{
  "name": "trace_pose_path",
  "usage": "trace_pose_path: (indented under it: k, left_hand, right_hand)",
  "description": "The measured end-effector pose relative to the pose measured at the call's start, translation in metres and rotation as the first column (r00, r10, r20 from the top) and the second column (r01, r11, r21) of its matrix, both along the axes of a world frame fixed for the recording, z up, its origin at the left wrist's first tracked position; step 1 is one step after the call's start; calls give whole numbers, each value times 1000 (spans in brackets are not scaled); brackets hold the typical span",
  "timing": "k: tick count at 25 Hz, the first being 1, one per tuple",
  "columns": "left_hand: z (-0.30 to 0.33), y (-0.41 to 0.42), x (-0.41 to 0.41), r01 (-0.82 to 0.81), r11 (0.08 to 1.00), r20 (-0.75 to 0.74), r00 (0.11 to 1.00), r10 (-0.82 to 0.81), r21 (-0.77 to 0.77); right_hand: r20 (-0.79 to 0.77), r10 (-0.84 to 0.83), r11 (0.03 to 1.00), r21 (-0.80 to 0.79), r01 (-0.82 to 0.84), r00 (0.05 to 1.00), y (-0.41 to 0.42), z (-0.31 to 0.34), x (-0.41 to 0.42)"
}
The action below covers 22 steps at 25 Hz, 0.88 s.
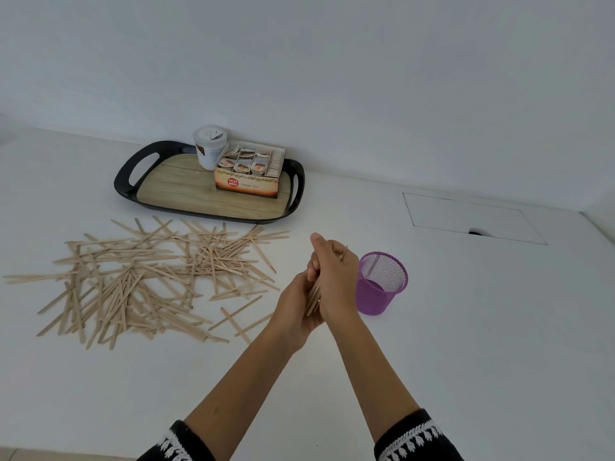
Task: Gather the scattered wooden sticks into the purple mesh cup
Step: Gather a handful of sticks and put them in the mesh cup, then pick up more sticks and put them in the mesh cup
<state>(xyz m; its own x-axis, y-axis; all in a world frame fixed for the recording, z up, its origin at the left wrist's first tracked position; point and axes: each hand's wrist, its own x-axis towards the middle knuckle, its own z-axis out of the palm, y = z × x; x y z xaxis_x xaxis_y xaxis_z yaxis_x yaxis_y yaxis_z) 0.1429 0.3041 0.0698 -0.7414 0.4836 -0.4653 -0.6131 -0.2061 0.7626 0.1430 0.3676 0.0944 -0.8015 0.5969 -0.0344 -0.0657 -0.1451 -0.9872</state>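
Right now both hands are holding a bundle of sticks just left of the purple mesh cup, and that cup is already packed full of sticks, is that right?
Not quite. In the head view the purple mesh cup looks empty; no sticks stand in it. The rest holds: the left hand and right hand grip a bundle of sticks just left of the cup, with the scattered pile lying further left.

1. The bundle of sticks (313,296) shows only as a thin sliver between the left hand (294,309) and the right hand (334,277); how many it holds cannot be told.
2. The small print on the white jar (209,146) is too small to read.
3. The tea box (248,176) covers the jar's lower right side.
4. Both sleeves (412,439) are cut off by the bottom edge.
5. The dark hole (475,231) at the desk's (466,327) inset panel shows nothing inside.
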Motion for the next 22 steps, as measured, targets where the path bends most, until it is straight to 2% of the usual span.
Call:
trace_pose_path:
  k: [3,5,7,10,12,14,16,18,20,22]
  left_hand:
    - [0,2,3,97,976,-61,992,-111,-196]
    - [1,-1,2,125,965,-81,986,-147,-232]
    - [2,-4,0,146,963,-104,979,-173,-228]
    - [-1,-7,-5,152,928,-241,940,-242,-340]
    - [-5,-8,-9,94,894,-400,871,-287,-438]
    - [-11,-11,-15,-18,844,-530,786,-320,-536]
    - [-16,-13,-20,-123,793,-595,731,-334,-596]
    - [-17,-12,-22,-174,777,-629,703,-333,-605]
    - [-17,-7,-19,-157,796,-642,689,-337,-585]
    - [-17,-4,-16,-115,813,-632,694,-345,-570]
  right_hand:
    - [15,-44,992,121,42,999,-4,-4,3]
    - [50,-86,971,229,73,995,2,-6,4]
    - [119,-76,964,263,43,990,12,-7,5]
    - [210,93,985,121,-120,973,27,-8,13]
    - [192,210,976,11,-217,959,39,-3,20]
    - [212,251,967,-16,-253,945,55,4,26]
    - [289,236,963,60,-264,928,65,8,31]
    - [354,202,935,209,-288,913,62,9,36]
    - [377,185,873,361,-328,907,49,6,41]
    - [372,172,835,436,-335,912,39,2,44]
